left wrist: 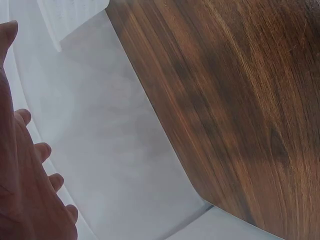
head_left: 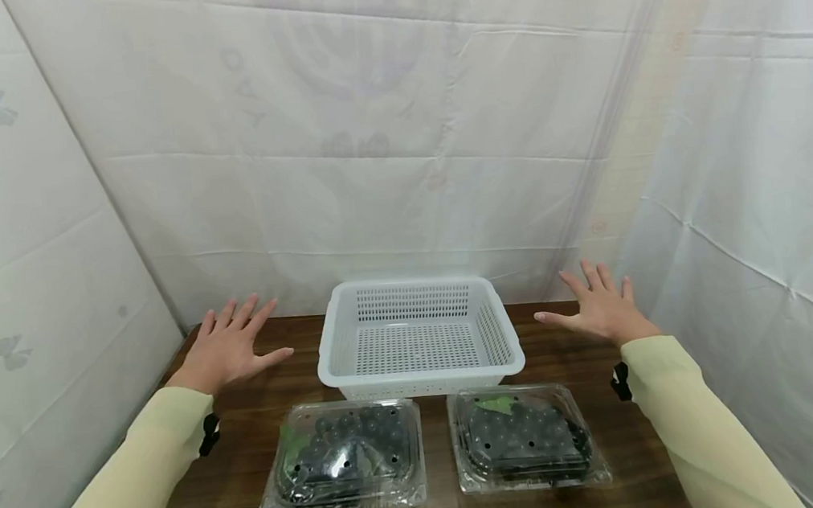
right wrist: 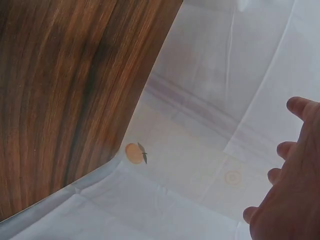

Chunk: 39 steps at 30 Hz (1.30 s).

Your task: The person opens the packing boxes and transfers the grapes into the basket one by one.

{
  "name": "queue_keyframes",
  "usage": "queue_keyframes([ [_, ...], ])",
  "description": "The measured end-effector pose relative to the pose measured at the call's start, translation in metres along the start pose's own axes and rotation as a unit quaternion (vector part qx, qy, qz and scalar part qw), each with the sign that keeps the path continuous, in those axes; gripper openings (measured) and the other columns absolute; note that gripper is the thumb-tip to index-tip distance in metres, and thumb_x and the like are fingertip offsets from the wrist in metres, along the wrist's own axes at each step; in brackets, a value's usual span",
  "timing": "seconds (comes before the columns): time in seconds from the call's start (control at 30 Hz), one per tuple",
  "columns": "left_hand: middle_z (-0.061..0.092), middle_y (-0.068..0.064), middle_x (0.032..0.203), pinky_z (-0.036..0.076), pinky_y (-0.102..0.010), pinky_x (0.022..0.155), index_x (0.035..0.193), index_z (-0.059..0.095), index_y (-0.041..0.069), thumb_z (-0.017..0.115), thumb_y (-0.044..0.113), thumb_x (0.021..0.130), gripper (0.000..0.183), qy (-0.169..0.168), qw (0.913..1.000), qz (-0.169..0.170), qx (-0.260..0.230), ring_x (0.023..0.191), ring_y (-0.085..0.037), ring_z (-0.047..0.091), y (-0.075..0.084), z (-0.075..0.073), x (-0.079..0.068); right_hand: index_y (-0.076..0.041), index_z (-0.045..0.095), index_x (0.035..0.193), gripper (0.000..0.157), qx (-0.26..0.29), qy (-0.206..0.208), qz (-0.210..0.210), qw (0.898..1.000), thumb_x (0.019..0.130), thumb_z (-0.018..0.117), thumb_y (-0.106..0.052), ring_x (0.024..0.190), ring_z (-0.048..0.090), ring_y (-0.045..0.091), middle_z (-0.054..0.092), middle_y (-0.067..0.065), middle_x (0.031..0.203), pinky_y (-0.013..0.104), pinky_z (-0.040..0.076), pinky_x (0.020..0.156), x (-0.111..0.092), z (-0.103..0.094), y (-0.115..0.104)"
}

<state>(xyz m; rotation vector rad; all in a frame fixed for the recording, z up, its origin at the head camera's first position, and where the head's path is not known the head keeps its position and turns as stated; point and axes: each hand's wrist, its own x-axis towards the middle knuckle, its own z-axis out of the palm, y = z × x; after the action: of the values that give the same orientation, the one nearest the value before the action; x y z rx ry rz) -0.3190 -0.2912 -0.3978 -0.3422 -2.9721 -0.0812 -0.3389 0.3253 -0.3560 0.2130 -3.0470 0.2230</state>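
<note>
A white plastic basket [head_left: 418, 386] with slotted walls and base stands at the table's far side, between the two hands. My left hand [head_left: 229, 350] is spread with fingers apart, left of the basket and not touching it. On the other side, my right hand [head_left: 600, 310] is spread the same way, also apart from the basket. Closer to me lie two lidded clear plastic boxes of dark grapes, the left box [head_left: 344, 457] and the right box [head_left: 526, 437]. Green leaf shapes show in both. Neither hand holds anything.
The dark wooden table [head_left: 203, 498] carries the basket and boxes. White cloth [head_left: 373, 200] hangs behind it, with more cloth at the left [head_left: 35, 238] and right [head_left: 757, 199]. In the left wrist view, the table's edge meets a rounded corner.
</note>
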Motion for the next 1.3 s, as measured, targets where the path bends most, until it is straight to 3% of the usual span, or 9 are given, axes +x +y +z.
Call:
queue_keyframes([
  [0.77, 0.025, -0.022, 0.167, 0.015, -0.071, 0.121, 0.163, 0.029, 0.016, 0.049, 0.076, 0.094, 0.094, 0.032, 0.999, 0.031, -0.005, 0.15, -0.053, 0.024, 0.011, 0.003, -0.029, -0.016, 0.033, 0.162, 0.104, 0.004, 0.039, -0.092, 0.995, 0.085, 0.06, -0.08, 0.158, 0.009, 0.045, 0.011, 0.021, 0.171, 0.075, 0.01, 0.12, -0.016, 0.002, -0.047],
  [1.07, 0.03, -0.022, 0.165, 0.018, -0.071, 0.121, 0.162, 0.033, 0.016, 0.054, 0.073, 0.093, 0.092, 0.036, 0.9976, 0.052, -0.03, 0.15, -0.051, 0.028, 0.027, 0.003, -0.042, -0.018, 0.039, 0.159, 0.1, 0.028, 0.047, -0.148, 0.988, 0.083, 0.064, -0.078, 0.156, 0.018, 0.045, 0.019, 0.017, 0.17, 0.074, 0.016, 0.12, -0.027, 0.008, -0.078],
  [1.3, 0.038, -0.022, 0.161, 0.024, -0.069, 0.12, 0.16, 0.035, 0.013, 0.056, 0.069, 0.095, 0.088, 0.053, 0.9949, 0.076, -0.04, 0.148, -0.049, 0.033, 0.03, 0.009, -0.052, -0.017, 0.043, 0.157, 0.097, 0.028, 0.046, -0.199, 0.979, 0.084, 0.064, -0.077, 0.156, 0.022, 0.041, 0.024, 0.015, 0.169, 0.068, 0.022, 0.122, -0.039, 0.014, -0.105],
])
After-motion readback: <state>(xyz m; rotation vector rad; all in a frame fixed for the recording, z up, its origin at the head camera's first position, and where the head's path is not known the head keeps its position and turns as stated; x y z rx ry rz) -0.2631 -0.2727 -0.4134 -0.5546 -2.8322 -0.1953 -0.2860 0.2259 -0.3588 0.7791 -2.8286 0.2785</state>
